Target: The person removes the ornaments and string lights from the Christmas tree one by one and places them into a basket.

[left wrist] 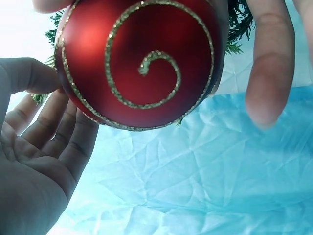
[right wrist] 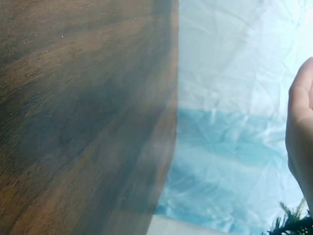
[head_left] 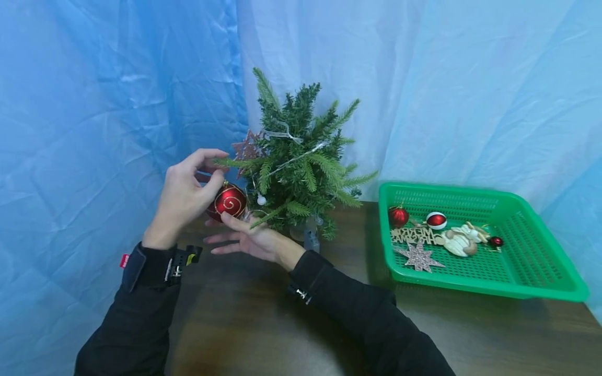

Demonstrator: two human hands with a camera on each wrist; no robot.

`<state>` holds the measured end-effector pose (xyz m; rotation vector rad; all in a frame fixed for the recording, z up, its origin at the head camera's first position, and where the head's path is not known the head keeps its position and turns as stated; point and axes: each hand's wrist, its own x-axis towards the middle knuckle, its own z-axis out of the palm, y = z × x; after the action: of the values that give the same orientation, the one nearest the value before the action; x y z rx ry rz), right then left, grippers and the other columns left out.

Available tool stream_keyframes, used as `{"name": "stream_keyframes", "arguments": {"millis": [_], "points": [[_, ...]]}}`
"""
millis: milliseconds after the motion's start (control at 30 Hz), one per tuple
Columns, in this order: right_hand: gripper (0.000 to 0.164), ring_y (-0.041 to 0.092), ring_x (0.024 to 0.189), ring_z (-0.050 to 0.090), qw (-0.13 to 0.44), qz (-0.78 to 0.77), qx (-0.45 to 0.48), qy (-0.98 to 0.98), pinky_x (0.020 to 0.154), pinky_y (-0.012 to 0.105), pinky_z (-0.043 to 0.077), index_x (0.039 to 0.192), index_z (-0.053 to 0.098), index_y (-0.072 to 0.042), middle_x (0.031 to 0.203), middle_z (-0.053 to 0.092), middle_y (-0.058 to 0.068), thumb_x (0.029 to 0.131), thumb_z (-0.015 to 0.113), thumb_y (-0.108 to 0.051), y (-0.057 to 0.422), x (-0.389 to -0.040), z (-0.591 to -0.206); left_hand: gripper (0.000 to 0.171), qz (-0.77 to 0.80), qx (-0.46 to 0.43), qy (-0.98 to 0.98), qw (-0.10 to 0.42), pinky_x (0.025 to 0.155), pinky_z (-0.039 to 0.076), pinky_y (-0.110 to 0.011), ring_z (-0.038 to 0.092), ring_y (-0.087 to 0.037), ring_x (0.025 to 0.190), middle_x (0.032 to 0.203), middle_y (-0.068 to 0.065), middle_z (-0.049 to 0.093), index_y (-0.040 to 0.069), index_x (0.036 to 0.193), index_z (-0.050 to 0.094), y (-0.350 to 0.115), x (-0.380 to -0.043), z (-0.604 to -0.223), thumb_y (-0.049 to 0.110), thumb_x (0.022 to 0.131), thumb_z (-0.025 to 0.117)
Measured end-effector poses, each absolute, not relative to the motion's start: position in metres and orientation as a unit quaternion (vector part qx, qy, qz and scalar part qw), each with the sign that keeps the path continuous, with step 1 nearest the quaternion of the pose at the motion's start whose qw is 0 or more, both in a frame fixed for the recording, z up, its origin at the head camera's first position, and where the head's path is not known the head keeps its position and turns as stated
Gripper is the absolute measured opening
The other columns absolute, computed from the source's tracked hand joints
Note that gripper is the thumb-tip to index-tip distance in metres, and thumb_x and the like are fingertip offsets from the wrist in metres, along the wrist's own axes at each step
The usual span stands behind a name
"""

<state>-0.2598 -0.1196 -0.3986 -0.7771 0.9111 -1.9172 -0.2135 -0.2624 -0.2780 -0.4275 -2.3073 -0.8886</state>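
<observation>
A red Christmas bauble point(head_left: 230, 202) with a gold glitter spiral hangs at the left side of a small artificial Christmas tree point(head_left: 308, 172). My left hand point(head_left: 185, 190) pinches at the bauble's top with thumb and forefinger, right at a branch tip. The hanging loop is hidden by these fingers. From below, my right hand point(head_left: 256, 241) steadies the bauble, its thumb against the front and its straight fingers spread underneath. In the left wrist view the bauble point(left wrist: 142, 63) fills the top, with the right hand point(left wrist: 39, 161) at its left.
On the tree are a pinkish glitter star point(head_left: 246, 149), a small white ball point(head_left: 261, 199) and pale ribbon. To the right, a green basket point(head_left: 484, 290) holds more baubles, a silvery star point(head_left: 420, 257), wooden lettering and a cream figure. Blue cloth point(head_left: 117, 104) hangs behind the brown table point(head_left: 244, 324).
</observation>
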Motion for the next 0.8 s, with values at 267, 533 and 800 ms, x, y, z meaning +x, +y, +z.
{"name": "stream_keyframes", "arguments": {"millis": [267, 533, 800], "points": [[0.083, 0.038, 0.123, 0.06, 0.428, -0.768, -0.312, 0.361, 0.099, 0.055, 0.05, 0.15, 0.045, -0.019, 0.141, 0.053, 0.018, 0.082, 0.081, -0.052, -0.1188, -0.2582, -0.3981, 0.028, -0.337, -0.164, -0.877, 0.301, 0.078, 0.055, -0.024, 0.071, -0.022, 0.087, 0.097, -0.009, 0.075, 0.011, 0.125, 0.068, -0.2626, -0.2149, -0.2769, 0.011, 0.097, 0.065], [0.092, 0.04, 0.125, 0.058, 0.431, -0.764, -0.312, 0.364, 0.099, 0.055, 0.05, 0.153, 0.041, -0.02, 0.137, 0.056, 0.013, 0.079, 0.082, -0.056, -0.1214, -0.2573, -0.3953, 0.027, -0.343, -0.16, -0.869, 0.319, 0.075, 0.051, -0.015, 0.07, -0.017, 0.083, 0.096, -0.007, 0.076, 0.01, 0.122, 0.07, -0.2618, -0.2147, -0.275, 0.007, 0.096, 0.065], [0.088, 0.039, 0.124, 0.059, 0.446, -0.776, -0.302, 0.328, 0.101, 0.056, 0.048, 0.149, 0.046, -0.021, 0.139, 0.055, 0.017, 0.077, 0.084, -0.055, -0.1241, -0.2536, -0.3987, 0.025, -0.338, -0.15, -0.867, 0.334, 0.072, 0.052, -0.016, 0.066, -0.009, 0.082, 0.094, -0.007, 0.075, 0.01, 0.12, 0.072, -0.2615, -0.2145, -0.2742, 0.006, 0.096, 0.064]]}}
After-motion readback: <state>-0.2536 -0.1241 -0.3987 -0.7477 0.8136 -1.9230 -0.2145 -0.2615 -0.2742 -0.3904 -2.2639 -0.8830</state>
